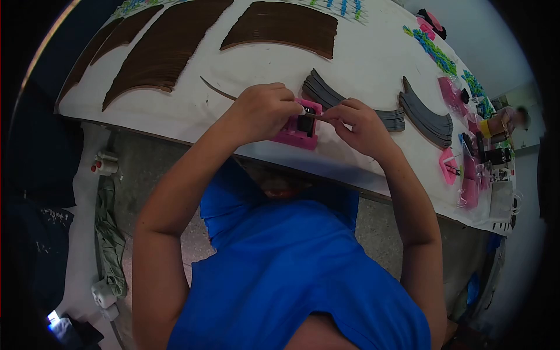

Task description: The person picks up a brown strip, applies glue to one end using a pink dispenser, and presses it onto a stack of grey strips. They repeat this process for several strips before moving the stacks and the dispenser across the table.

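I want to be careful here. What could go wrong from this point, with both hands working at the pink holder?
The right hand pinches a thin strip close to the left hand; a hard pull might bend it.

The pink holder sits near the front edge of the table, so a push toward the body could drop it.

Loose grey strips lie beside the right hand and may get knocked.
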Tool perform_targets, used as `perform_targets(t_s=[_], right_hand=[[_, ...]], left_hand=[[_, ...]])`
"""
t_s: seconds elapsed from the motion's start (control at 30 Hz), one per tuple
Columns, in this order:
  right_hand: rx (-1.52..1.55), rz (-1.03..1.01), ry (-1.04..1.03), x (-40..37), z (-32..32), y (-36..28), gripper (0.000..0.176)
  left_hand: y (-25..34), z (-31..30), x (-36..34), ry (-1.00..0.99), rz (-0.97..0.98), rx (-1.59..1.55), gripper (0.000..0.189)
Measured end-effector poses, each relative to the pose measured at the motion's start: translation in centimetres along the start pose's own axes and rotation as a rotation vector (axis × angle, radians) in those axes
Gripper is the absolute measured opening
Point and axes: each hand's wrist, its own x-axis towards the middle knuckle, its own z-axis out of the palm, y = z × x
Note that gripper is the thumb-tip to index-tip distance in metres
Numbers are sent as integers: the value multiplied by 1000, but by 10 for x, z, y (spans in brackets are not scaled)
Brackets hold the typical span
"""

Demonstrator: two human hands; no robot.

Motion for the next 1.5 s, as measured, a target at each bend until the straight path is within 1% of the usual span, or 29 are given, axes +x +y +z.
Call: perform_targets(t_s=[0.2,0.27,0.3,0.37,0.6,0.67,0.77,0.87,1.3,1.4,1.47,1.5], right_hand=[[-64,-12,39,-26,-14,12,20],[-51,51,62,-41,-23,15,19],[-50,52,61,-49,-28,16,19],[-103,156,51,-67,-41,18,19],[-162,244,84,-125,-72,42,22],[-202,273,95,-135,-75,46,21],[-208,319,96,-143,-77,47,21],[-214,279,147,-144,-75,46,23],[-233,257,161,-144,-74,46,21],[-289,276,166,-146,-84,46,21],[-416,196,208,-143,-97,44,21],[-415,197,209,-141,-106,41,21]], left_hand=[[1,3,0,23,5,-17,23],[1,3,1,33,18,-16,23],[1,3,1,32,18,-17,23],[2,4,2,39,21,-20,23],[1,7,5,24,32,-31,23],[1,9,7,72,39,-24,16],[2,9,9,57,40,-27,15],[3,6,11,53,31,-28,15],[2,0,18,-17,62,10,19],[5,3,22,-22,29,-16,19],[8,7,24,7,24,-51,18],[10,10,26,6,25,-51,18]])
